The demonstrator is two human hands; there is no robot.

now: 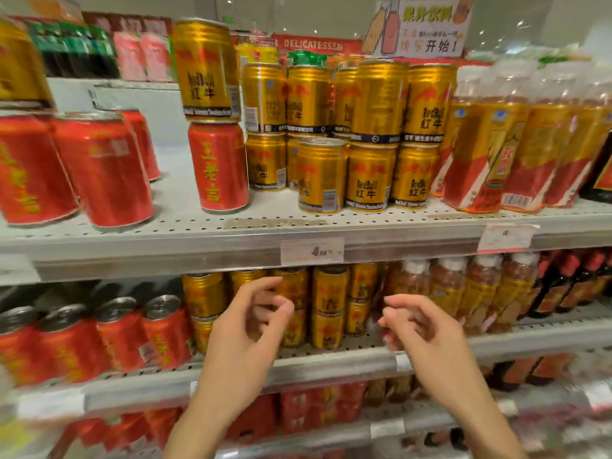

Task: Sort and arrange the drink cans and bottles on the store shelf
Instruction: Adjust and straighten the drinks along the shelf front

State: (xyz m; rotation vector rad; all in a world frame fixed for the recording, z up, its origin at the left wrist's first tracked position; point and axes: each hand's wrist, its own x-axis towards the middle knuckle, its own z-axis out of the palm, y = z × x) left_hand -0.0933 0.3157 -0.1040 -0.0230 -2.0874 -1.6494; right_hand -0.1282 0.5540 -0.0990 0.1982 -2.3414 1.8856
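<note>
On the upper shelf (198,240) a gold can (207,71) stands on top of a red can (218,167). To its right, gold Red Bull cans (371,104) are stacked two high, with one gold can (320,175) standing forward of the row. Red cans (102,170) lean at the left, and bottles with gold and red labels (516,154) fill the right. My left hand (245,339) and my right hand (427,336) hover in front of the lower shelf's gold cans (328,306), fingers loosely curled, holding nothing.
The lower shelf holds red cans (116,336) at the left, clear bottles (463,293) and dark bottles (569,286) at the right. Price tags (311,251) sit on the upper shelf's front rail. A paper sign (420,26) stands above the stacked gold cans.
</note>
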